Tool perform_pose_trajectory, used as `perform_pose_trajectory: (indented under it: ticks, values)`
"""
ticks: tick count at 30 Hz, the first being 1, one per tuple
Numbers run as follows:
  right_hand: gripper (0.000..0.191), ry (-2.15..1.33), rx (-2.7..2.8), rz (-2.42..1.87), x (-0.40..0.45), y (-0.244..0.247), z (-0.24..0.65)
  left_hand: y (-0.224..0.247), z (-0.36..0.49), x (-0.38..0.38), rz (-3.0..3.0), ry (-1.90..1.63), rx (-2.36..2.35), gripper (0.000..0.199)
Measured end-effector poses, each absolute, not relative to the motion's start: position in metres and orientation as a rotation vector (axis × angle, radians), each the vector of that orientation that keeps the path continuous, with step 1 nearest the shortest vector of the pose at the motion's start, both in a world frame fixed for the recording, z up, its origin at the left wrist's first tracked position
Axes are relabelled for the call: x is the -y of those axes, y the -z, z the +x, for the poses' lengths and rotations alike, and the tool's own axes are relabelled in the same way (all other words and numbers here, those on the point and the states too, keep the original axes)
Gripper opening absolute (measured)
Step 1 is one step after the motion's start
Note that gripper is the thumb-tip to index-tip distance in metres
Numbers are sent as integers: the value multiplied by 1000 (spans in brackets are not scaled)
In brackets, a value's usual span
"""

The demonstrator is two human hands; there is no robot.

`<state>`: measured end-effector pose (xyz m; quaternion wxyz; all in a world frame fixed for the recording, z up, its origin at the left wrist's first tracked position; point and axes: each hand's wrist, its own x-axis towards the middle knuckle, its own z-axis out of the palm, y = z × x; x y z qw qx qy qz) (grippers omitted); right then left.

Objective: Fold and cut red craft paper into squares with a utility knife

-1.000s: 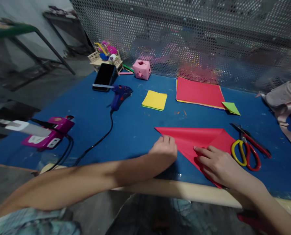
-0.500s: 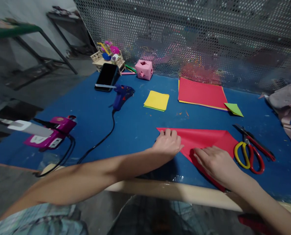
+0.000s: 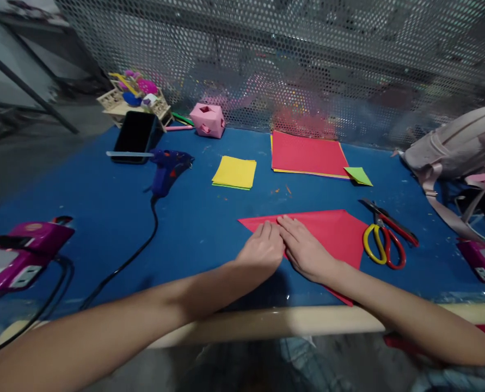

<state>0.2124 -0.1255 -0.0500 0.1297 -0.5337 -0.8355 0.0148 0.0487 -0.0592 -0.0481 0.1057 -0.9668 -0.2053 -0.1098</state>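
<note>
A folded sheet of red paper (image 3: pixel 336 231) lies on the blue tabletop in front of me, its narrow point facing left. My left hand (image 3: pixel 264 247) has its fingers curled down over the lower folded edge near that point; the thumb is hidden. Right beside it, my right hand (image 3: pixel 305 247) lies flat on the paper with fingers stretched out, pressing the fold. Both hands touch at the fingertips. Just right of the paper rest scissors (image 3: pixel 385 245) with one yellow and one red handle loop, crossed with a red-handled tool (image 3: pixel 401 228).
Behind are yellow square papers (image 3: pixel 234 172), a red-topped paper stack (image 3: pixel 307 152), a green folded piece (image 3: pixel 359 176) and a pink paper cube (image 3: pixel 208 120). Leftward lie a blue glue gun (image 3: pixel 166 171), its cord, a phone (image 3: pixel 134 133) and a purple power strip (image 3: pixel 34 250). A bag (image 3: pixel 450 147) sits right.
My right hand has moved up and left along the paper to meet my left hand. The raised flap now lies flatter. The head view has turned right.
</note>
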Motion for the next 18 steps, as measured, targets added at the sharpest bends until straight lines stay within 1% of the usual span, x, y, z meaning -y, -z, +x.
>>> perform_pose_trajectory:
  ticks: [4,8,13,16,18]
  values:
    - [54,-103,2391,-1778,127,48,216,56,50,58,-2808,373,528,28]
    - [69,-120,2207,-2060,129,47,233,45,49,56,-2858,221,705,26]
    - [83,-73,1939,-2376,138,50,284,25,48,55,-2886,-3,938,45]
    - [84,-22,1837,-2443,143,48,303,19,46,53,-2866,-24,973,47]
    - [84,16,1828,-2437,142,44,298,17,48,52,-2860,-10,909,47]
